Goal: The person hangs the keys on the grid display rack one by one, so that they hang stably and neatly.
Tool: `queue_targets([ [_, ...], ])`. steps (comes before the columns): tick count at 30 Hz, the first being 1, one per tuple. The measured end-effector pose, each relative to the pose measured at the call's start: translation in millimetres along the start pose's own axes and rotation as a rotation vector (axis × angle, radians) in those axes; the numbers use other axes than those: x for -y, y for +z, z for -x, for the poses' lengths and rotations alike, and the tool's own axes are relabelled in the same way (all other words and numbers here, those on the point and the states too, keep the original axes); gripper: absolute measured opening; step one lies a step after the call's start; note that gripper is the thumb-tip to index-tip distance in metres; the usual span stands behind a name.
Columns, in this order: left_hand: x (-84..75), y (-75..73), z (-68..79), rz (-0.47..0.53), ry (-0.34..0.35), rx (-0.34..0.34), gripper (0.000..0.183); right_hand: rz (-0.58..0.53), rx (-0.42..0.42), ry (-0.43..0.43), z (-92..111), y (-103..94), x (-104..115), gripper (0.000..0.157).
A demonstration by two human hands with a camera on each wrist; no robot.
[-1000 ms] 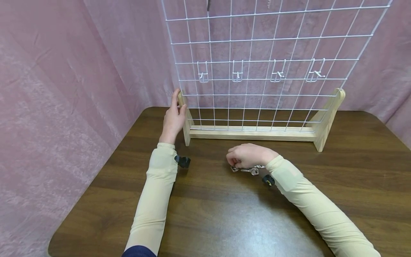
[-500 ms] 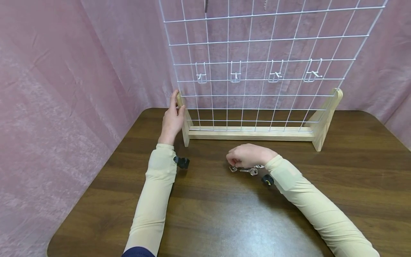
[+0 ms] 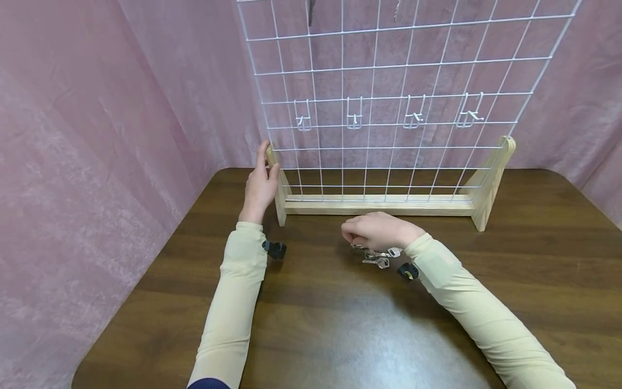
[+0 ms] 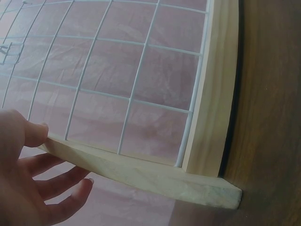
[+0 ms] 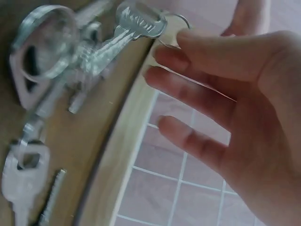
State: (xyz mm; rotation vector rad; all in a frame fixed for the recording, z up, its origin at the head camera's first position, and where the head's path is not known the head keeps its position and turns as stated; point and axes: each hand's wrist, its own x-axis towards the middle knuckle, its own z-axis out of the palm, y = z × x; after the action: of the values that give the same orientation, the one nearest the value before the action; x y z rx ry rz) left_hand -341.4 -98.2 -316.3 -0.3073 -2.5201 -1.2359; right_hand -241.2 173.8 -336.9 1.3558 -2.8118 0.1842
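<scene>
In the head view, my left hand (image 3: pixel 259 186) grips the left upright of the wooden stand (image 3: pixel 379 206) that bears a white wire grid (image 3: pixel 389 147). The left wrist view has the thumb on one side of the upright (image 4: pixel 127 172) and curled fingers on the other. My right hand (image 3: pixel 381 229) is in front of the stand, with metal keys (image 3: pixel 383 263) below it. Close up in the right wrist view, thumb and index finger pinch a thin metal ring (image 5: pixel 189 21) by a key's head (image 5: pixel 141 21). More keys (image 5: pixel 26 172) and rings, partly blurred, hang together there.
Several white wire hooks (image 3: pixel 354 121) hang in a row on the grid. Two thin items, one a dark strip (image 3: pixel 310 12), hang higher up, cut off by the frame. The brown wooden table (image 3: pixel 311 324) has pink curtains (image 3: pixel 121 162) behind and to the left.
My right hand has risen slightly with the keys, and more of them show beneath it. My left hand keeps its grip on the upright. The head view has tilted up a little.
</scene>
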Motion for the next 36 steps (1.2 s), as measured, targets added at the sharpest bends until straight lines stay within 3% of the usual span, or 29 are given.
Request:
queue_targets([
  [5,0.7,0.6,1.1,-0.007,-0.004,-0.008,0.056,0.024,-0.107,0.056,4,-13.0,2,0.018],
  [21,4.0,4.0,1.3,-0.004,-0.013,-0.018,0.056,0.084,-0.342,0.157,20,-46.2,-4,0.011],
  [31,-0.2,2.4,1.7,-0.025,-0.018,-0.015,0.056,0.143,-0.714,0.137,28,-60.9,0,0.009],
  [36,-2.3,1.3,2.3,-0.023,-0.027,-0.01,0.056,0.16,-0.859,0.145,28,-66.3,4,0.005],
])
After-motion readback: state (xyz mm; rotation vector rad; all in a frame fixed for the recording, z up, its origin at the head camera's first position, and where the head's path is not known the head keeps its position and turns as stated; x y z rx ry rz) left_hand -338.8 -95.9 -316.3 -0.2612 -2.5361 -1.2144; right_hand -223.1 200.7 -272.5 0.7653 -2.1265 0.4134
